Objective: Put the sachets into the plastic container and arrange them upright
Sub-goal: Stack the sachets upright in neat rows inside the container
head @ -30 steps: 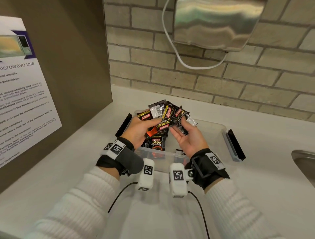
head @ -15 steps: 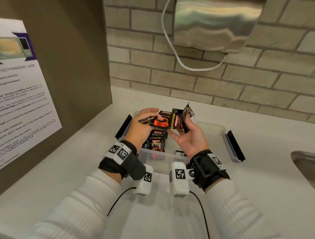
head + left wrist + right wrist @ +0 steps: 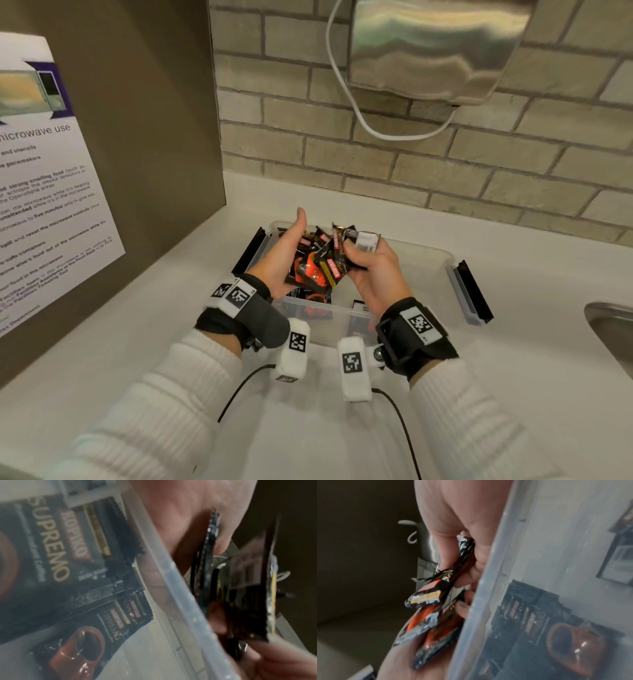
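Head view: bunch of sachets (image 3: 320, 263) held above plastic container (image 3: 442, 274) on white counter (image 3: 513, 394); left hand (image 3: 284, 253) flat beneath bunch, thumb raised, fingers straight; right hand (image 3: 371, 263) curled round bunch's right edge; loose sachets (image 3: 315, 301) lying flat on container floor.
Left wrist view: loose sachets (image 3: 56, 568) seen through container wall (image 3: 180, 601), lettering sideways; left hand (image 3: 188, 513) backing held bunch (image 3: 211, 561).
Right wrist view: right hand (image 3: 453, 520) pinching bunch (image 3: 436, 588), thumb against fingers; container wall (image 3: 488, 601) just beside.
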Available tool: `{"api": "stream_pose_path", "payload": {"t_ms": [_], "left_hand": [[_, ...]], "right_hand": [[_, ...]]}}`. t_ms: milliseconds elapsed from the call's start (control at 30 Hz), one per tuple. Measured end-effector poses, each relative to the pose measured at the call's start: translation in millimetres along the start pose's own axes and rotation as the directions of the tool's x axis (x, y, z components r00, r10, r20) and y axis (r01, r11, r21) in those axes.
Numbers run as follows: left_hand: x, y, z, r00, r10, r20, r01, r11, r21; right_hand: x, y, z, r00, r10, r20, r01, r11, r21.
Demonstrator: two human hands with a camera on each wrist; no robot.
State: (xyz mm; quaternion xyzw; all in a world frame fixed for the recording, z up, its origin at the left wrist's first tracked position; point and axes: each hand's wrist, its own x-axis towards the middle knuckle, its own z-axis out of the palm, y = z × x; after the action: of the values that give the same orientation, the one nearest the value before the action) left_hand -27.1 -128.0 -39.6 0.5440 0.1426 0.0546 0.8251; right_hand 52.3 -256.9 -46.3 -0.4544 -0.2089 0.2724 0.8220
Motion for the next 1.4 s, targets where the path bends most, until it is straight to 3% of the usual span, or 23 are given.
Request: {"api": "stream_pose_path", "payload": {"t_ms": [67,167,333,533,700,733,800,867,933,1067,1167,1267,1400], "left_hand": [[0,0,3,0.993,-0.085,0.078,0.083,0.996,0.025],[-5,3,8,0.993,-0.063,0.100,0.068,0.997,-0.042],[-1,0,0,0.988,0.151,-0.036,-0.154,0.980,-0.125],[-2,0,2,0.988,0.139,-0.073,-0.145,0.986,-0.087],[1,-1,0,0.978,0.166,-0.126,-0.186,0.968,-0.166],[0,1,0,0.979,0.163,-0.120,-0.183,0.966,-0.182],[0,2,1,0.980,0.158,-0.118,-0.176,0.971,-0.162],[-1,2,2,0.980,0.161,-0.118,-0.178,0.972,-0.150],[-1,2,1,0.981,0.156,-0.119,-0.178,0.963,-0.204],[2,0,-6,0.973,0.164,-0.160,-0.209,0.923,-0.323],[3,1,-7,0.961,0.194,-0.196,-0.250,0.913,-0.322],[3,1,-6,0.955,0.227,-0.189,-0.272,0.926,-0.262],[1,0,-3,0.956,0.202,-0.211,-0.238,0.958,-0.162]], "right_hand": [[-3,1,4,0.999,0.012,0.034,-0.007,0.991,-0.131],[-2,2,3,1.000,-0.017,-0.017,0.013,0.980,-0.198],[4,2,-4,0.983,-0.006,-0.185,-0.004,0.998,-0.056],[4,-2,-6,0.971,0.053,-0.232,-0.020,0.990,0.143],[1,-5,-4,0.984,-0.036,-0.175,0.067,0.982,0.175],[0,-4,-3,0.988,-0.082,-0.129,0.098,0.987,0.125],[-3,0,0,0.978,-0.207,-0.001,0.203,0.959,-0.196],[-8,8,5,0.944,-0.264,0.198,0.329,0.807,-0.491],[-7,13,6,0.927,-0.244,0.285,0.368,0.744,-0.558],[-8,6,5,0.962,-0.161,0.221,0.239,0.887,-0.395],[-4,1,1,0.987,-0.142,0.077,0.153,0.974,-0.168],[-1,-3,-3,0.995,-0.038,-0.097,0.043,0.998,0.048],[0,-3,-2,0.989,0.001,-0.147,0.006,0.999,0.047]]}}
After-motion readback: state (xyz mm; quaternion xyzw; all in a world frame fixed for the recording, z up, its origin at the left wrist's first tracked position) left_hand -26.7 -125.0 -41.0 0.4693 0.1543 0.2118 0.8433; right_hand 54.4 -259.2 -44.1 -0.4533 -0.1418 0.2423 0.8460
